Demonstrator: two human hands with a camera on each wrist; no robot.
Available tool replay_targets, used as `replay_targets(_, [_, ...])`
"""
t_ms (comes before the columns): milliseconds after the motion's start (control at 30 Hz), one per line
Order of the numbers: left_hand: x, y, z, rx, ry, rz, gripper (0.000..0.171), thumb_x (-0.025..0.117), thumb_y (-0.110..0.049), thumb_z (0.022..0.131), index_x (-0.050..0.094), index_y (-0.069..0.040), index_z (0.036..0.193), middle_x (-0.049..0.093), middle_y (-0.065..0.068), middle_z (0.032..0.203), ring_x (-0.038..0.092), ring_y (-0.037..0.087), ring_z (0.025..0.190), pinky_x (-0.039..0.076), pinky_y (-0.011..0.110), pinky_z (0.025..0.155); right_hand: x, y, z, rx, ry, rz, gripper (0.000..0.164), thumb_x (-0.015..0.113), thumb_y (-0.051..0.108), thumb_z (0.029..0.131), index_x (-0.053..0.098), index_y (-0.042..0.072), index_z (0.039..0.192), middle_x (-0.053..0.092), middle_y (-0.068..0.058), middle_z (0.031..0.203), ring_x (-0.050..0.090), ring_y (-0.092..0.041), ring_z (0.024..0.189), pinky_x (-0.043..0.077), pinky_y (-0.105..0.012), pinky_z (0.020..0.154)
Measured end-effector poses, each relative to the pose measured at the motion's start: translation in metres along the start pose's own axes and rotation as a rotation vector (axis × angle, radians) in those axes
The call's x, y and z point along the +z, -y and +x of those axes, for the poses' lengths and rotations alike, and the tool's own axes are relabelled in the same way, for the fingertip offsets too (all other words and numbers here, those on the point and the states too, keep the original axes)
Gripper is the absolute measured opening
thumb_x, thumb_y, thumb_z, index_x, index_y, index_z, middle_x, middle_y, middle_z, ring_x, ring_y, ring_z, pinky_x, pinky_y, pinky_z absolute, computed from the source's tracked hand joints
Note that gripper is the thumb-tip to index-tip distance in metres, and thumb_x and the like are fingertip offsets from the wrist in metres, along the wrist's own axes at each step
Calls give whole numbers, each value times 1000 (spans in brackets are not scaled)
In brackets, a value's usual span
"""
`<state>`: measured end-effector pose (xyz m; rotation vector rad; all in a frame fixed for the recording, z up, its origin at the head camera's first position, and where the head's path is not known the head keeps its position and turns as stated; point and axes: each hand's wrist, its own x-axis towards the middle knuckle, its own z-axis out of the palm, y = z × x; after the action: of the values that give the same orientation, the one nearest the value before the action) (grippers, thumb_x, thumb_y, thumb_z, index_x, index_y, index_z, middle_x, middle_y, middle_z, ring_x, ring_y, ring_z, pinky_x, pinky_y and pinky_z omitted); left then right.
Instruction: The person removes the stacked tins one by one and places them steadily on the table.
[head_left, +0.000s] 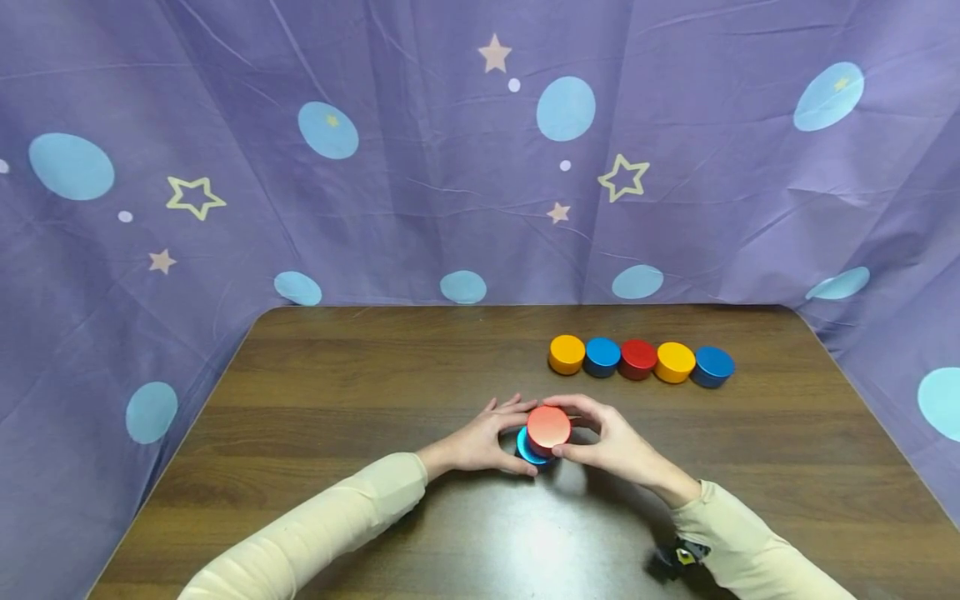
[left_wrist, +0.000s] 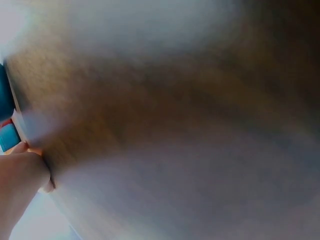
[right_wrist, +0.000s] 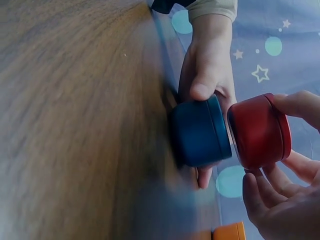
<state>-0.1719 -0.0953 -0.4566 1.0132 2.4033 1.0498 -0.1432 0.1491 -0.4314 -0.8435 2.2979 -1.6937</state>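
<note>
A small round blue tin (head_left: pixel 527 450) with a lid stands on the table, seen from the side in the right wrist view. My left hand (head_left: pixel 480 443) holds it, thumb on the near side and fingers around the far side. Just above it is a red tin (right_wrist: pixel 257 131), slightly tilted, a narrow gap between the two. My right hand (head_left: pixel 618 446) grips the red tin by its lid edge between thumb and fingers. From above, the red lid covers much of the blue one. The left wrist view is mostly blurred, with part of the left hand (left_wrist: pixel 22 175) at its edge.
Farther back on the right, several tins stand side by side in a row: yellow (head_left: pixel 567 355), blue (head_left: pixel 602 357), red (head_left: pixel 638 360), yellow (head_left: pixel 675 362) and blue (head_left: pixel 712 367). A purple patterned curtain (head_left: pixel 420 167) hangs behind the wooden table (head_left: pixel 337 375).
</note>
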Motion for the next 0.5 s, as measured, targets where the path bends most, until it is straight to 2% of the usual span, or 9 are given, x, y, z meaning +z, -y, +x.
replay_targets(367, [-2, -1, 0, -35, 23, -9, 62, 82, -35, 78, 59, -18, 133, 34, 3, 153, 15, 25, 145, 1, 56, 113, -13, -5, -10, 81, -64, -3, 54, 78, 13, 82, 56, 12, 132, 59, -5, 127, 58, -25, 110, 45, -36, 96])
replay_targets(500, [-1, -1, 0, -31, 21, -15, 61, 82, -34, 78, 59, -18, 132, 35, 4, 152, 15, 26, 145, 1, 56, 113, -18, -7, -13, 86, -71, -20, 55, 77, 12, 82, 55, 7, 132, 58, -6, 128, 57, -26, 111, 45, -36, 97])
